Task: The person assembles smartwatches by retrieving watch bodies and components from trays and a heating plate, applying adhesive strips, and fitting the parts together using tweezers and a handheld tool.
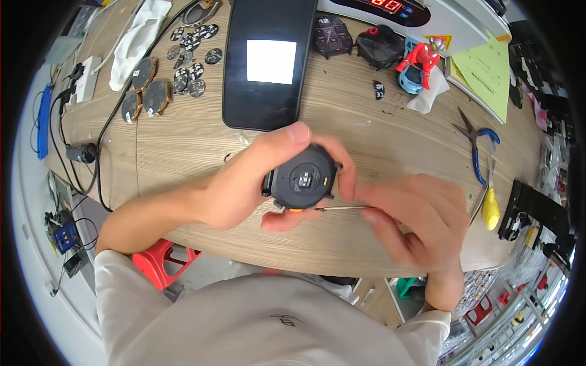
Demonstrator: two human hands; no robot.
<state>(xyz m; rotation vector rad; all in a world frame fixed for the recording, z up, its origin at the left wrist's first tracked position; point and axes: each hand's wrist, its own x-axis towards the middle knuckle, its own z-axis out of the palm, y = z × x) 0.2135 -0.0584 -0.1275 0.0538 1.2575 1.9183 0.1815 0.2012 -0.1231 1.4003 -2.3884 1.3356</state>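
A black round smartwatch case (pixel 305 177) is held above the wooden worktable (pixel 201 146), near its front edge, with its sensor back turned up toward the camera. The left hand (pixel 244 177) has its thumb and fingers curled around the case, closed on it; they cover parts of the rim, and the side facing down cannot be seen. The right hand (pixel 421 219), slightly blurred, pinches a thin metal tool (pixel 345 208) between thumb and index finger, the other fingers loosely bent; the tool's tip reaches the lower rim beside a small orange part (pixel 295 210), though whether it touches is unclear. The fingers hide the tool's rear end. Just beyond the left hand lies a large black phone (pixel 262 67) showing a white rectangle, taking up the middle of the table. Left of it are small patterned discs (pixel 196 71), three round watch modules (pixel 157 97), a white cloth (pixel 137 46) and a black cable (pixel 116 113) that runs down past the left forearm. Right of the phone sit a black watch face (pixel 332 36), a dark watch housing (pixel 379 47) and a red figure (pixel 422 60) on a light blue toy car (pixel 410 79), below a white device (pixel 427 18) with red digits. Farther right are blue-handled pliers (pixel 475 143), beside a yellow-handled tool (pixel 490 210), and a black stand (pixel 537 213).
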